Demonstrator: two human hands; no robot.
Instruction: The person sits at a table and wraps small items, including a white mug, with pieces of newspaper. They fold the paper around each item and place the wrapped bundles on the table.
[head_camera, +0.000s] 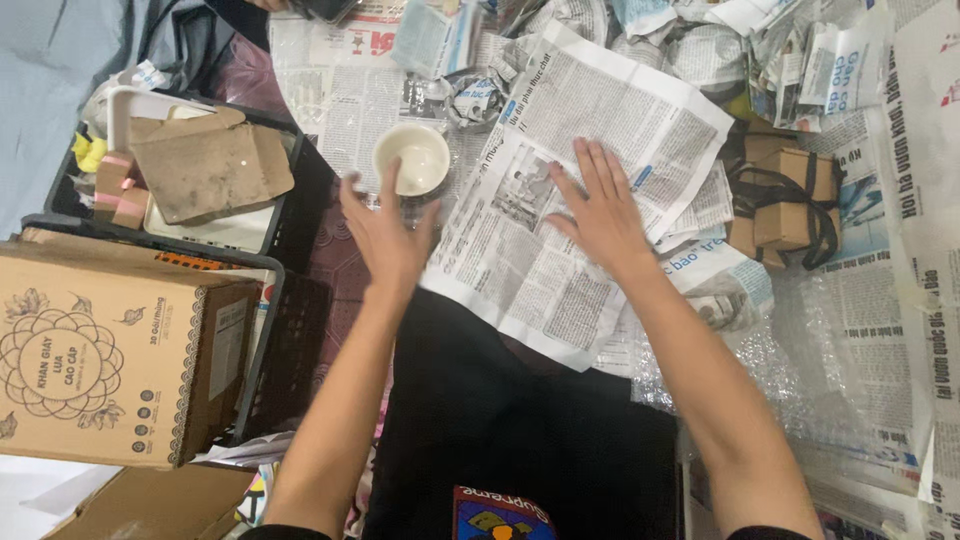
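Bowl (411, 158): sitting empty on newspapers, far of centre, just beyond the left fingertips.
Left hand (385, 232): hovering open, fingers apart, reaching toward the bowl, not gripping it.
Right hand (598, 207): pressing flat, fingers spread, on a newspaper sheet (560, 200) lying right of the bowl.
Crate (275, 300): standing at left, holding a carton (105, 355).
Small boxes (785, 195): lying far right.
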